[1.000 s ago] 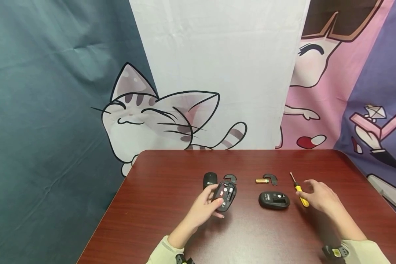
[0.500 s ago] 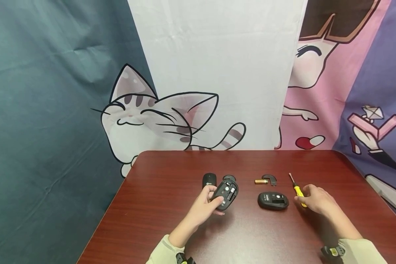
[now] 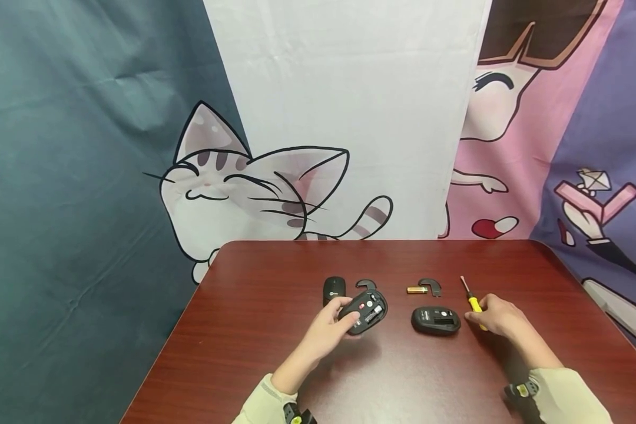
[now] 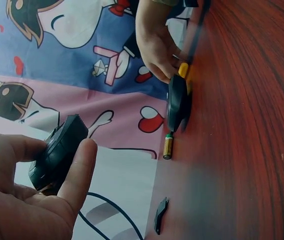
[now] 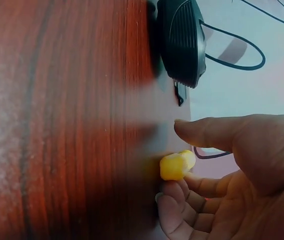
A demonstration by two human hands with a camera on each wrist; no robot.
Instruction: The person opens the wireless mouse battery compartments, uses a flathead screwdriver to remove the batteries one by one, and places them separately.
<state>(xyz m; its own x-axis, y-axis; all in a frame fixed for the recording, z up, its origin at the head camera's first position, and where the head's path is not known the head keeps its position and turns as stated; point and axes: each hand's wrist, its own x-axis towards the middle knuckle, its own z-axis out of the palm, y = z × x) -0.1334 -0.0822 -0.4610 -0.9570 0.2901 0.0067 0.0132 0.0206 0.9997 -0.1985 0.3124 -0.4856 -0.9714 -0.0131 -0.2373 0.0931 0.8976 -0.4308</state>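
– Start with the left hand [image 3: 323,330]: holding what?
– Pinching a black, oval plastic mouse [image 3: 364,312] between thumb and fingers, raised off the glossy red-brown wood-grain table [image 3: 244,359], underside facing the head camera
– Any writing to read there?
– Bearing small white print and a red patch, too tiny to make out. Turned nearly edge-on in the left wrist view
– And the right hand [image 3: 500,318]?
– Loosely curved, thumb well apart from the fingers, fingertips at the slim screwdriver with a yellow handle [image 3: 474,304], down on the table
– Lying nearby?
– Near the right hand, an upturned black plastic mouse [image 3: 436,321], marked in white, likewise illegible. Behind that, a gold-coloured cylindrical battery [image 3: 417,290] beside a curved black plastic cover [image 3: 430,286]
– Beyond the left hand?
– Another curved black cover [image 3: 365,284], next to an upright black plastic mouse [image 3: 334,287] with a pale logo, too small to read
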